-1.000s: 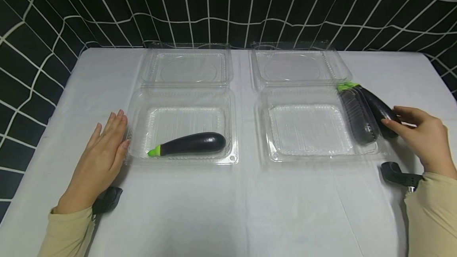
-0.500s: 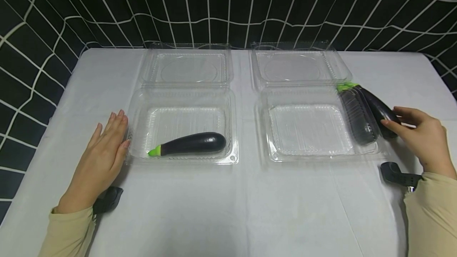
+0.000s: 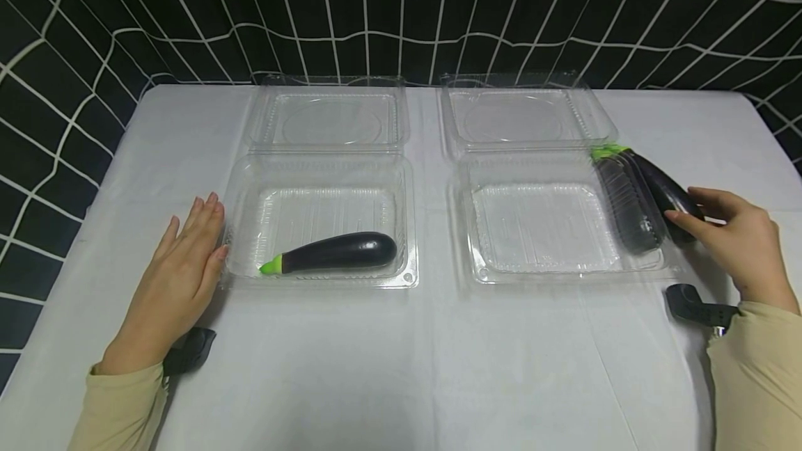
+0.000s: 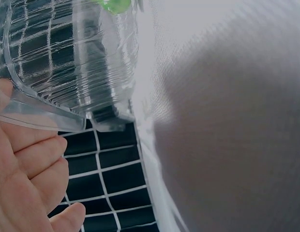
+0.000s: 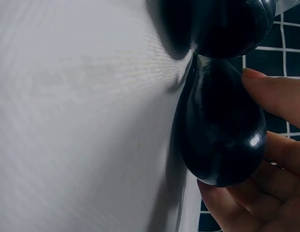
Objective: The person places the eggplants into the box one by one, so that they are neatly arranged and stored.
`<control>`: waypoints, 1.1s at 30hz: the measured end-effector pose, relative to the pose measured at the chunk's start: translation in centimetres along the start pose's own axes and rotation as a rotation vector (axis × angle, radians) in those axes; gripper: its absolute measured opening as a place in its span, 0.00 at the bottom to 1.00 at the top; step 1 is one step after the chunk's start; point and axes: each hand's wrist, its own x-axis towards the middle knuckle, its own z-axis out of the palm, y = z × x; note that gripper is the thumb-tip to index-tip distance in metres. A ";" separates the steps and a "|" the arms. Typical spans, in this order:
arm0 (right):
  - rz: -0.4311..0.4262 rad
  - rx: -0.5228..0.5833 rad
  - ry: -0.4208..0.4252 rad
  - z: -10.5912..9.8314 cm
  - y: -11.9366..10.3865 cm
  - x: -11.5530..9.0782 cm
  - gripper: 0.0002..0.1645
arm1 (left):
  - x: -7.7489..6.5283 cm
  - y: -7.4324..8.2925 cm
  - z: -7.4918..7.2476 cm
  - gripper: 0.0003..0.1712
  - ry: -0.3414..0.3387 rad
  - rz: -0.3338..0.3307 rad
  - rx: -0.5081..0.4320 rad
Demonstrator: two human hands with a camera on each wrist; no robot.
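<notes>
In the head view my left hand [image 3: 175, 277] lies with straight fingers along the left side of an open clear plastic clamshell container [image 3: 319, 211]. One eggplant [image 3: 338, 252] with a green stem lies inside it. My right hand [image 3: 742, 242] holds the thick end of another eggplant [image 3: 658, 183] between thumb and fingers, right of a second clear clamshell [image 3: 539, 228]. A third eggplant [image 3: 629, 211] shows through that container's right wall. The right wrist view has the held eggplant [image 5: 225, 125] and the neighbouring one [image 5: 232, 24] side by side on the tablecloth.
Both containers' lids [image 3: 332, 120] are folded back toward the far edge of the white-covered table [image 3: 401, 367]. Dark cloth with white netting [image 3: 401, 12] rises behind and at the sides. A black wrist mount [image 3: 698, 308] projects from the right sleeve.
My right hand has shifted very slightly left at the eggplant's thick end. The left hand, the containers and the eggplants look unmoved.
</notes>
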 end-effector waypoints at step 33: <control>0.009 -0.004 -0.017 -0.1 -0.6 -0.1 0.42 | 0.0 0.0 0.0 0.32 -0.004 -0.003 -0.006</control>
